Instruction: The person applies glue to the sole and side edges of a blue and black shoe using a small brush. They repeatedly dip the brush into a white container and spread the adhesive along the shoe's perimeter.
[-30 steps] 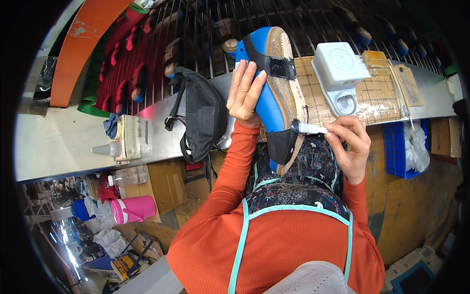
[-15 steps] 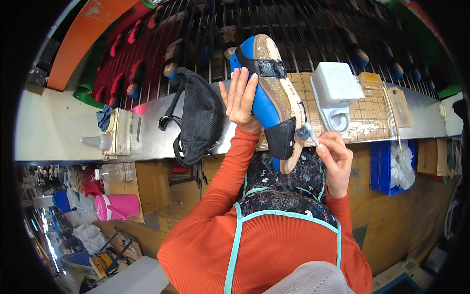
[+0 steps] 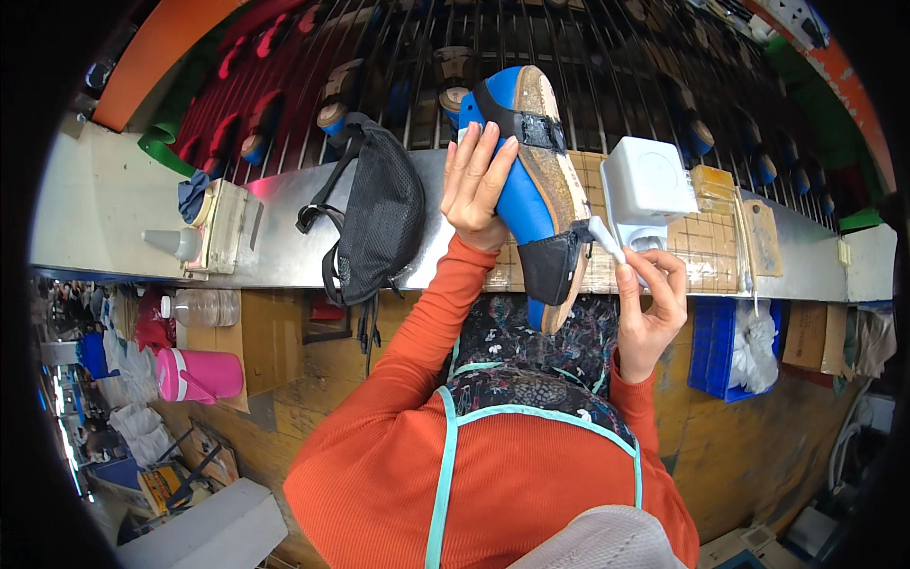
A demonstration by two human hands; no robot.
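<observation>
My left hand point(image 3: 477, 190) grips a sandal point(image 3: 548, 190) on a blue shoe last point(image 3: 524, 194), fingers laid across its blue side. The sandal has black straps and a brownish, speckled sole with a pale edge; it is held up on its side, toe end toward me. Between thumb and fingertips, my right hand point(image 3: 652, 308) pinches a small brush point(image 3: 607, 240) with a whitish handle. Its dark tip meets or nearly meets the sole edge beside the lower black strap point(image 3: 552, 267); exact contact is hard to see.
Beyond the metal ledge, a roller rack point(image 3: 398, 57) carries several more shoes. A black mesh waist bag point(image 3: 381, 213) lies left of the sandal. To the right, a white container point(image 3: 647, 178) stands on taped cardboard point(image 3: 711, 232). A blue crate point(image 3: 713, 349) sits below the ledge.
The brush has moved up along the sole edge, to beside the upper part of the lower strap, and its handle tilts differently. The left hand keeps its grip on the sandal; the whole view has shifted slightly.
</observation>
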